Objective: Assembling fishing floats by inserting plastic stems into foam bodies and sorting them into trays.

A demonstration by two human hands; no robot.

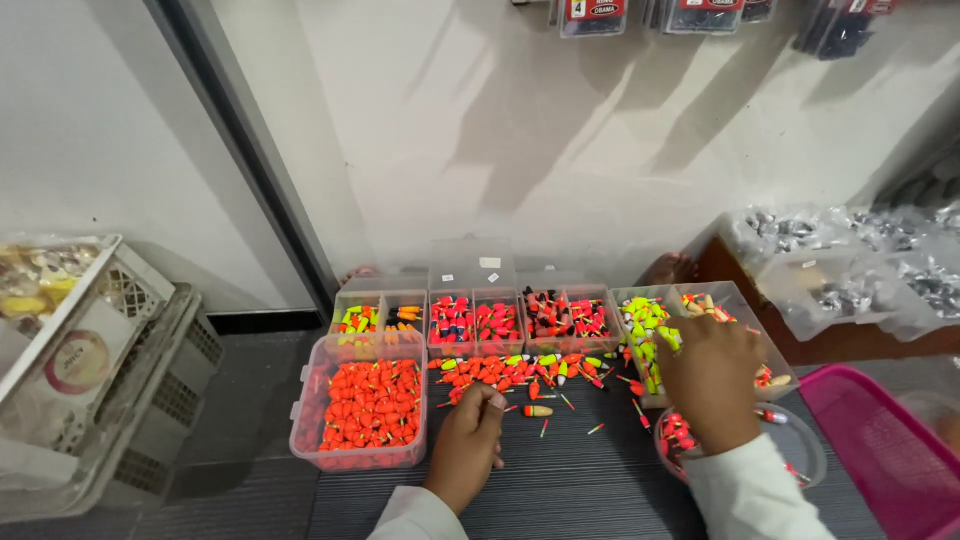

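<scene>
Row of clear compartment boxes point(475, 318) along the wall base, holding small floats sorted by colour: yellow-green and orange at left, red and pink in the middle, red and black beside them. Larger clear tub point(362, 405) in front at left, filled with orange floats. Clear box point(745, 310) at right, holding yellow-green and mixed floats. Round clear dish point(808, 452) below it, partly hidden, with a few red ones.

Loose pile of floats point(530, 372) on the dark ribbed mat point(580, 480), between tub and right box. Left hand point(468, 440) at the pile's near edge, fingers curled narrowly on a float, contents of the pinch unclear. Right hand point(712, 380) over the right box, back to the camera; grip cannot be told.

White wall point(520, 150) behind; grey crates point(110, 380) at left; pink basket point(880, 450) at right.
</scene>
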